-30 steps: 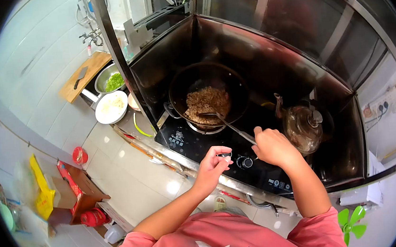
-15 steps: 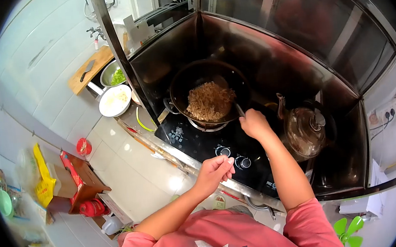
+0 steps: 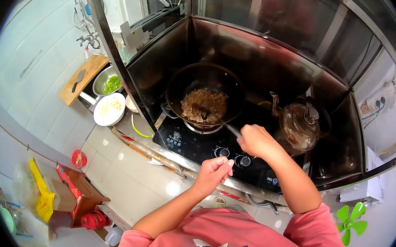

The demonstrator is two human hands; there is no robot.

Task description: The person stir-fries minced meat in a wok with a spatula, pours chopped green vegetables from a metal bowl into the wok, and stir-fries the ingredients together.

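Observation:
My right hand (image 3: 255, 140) is closed around the handle of a spatula (image 3: 231, 129), which slants over the near rim of a dark wok (image 3: 224, 75). The spatula's head is partly buried in crumbly brown food, apparently minced meat (image 3: 211, 104), in the bottom of the wok. The wok sits on a burner of a black glass gas stove (image 3: 190, 145). My left hand (image 3: 214, 173) hangs in front of the stove's edge near the control knobs (image 3: 242, 160), its fingers curled and thumb pressed in, with nothing visible in it.
A glass kettle (image 3: 298, 128) stands right of the wok. Metal splash panels (image 3: 155, 70) surround the stove. At left are a white pan (image 3: 106, 114), a metal bowl with chopped greens (image 3: 112, 84), and a cutting board (image 3: 89, 69) bearing a knife (image 3: 78, 80).
My right hand has moved slightly left and nearer to me, drawing the spatula toward the wok's near side. The food has shifted. My left hand stays curled; the camera view has shifted a little.

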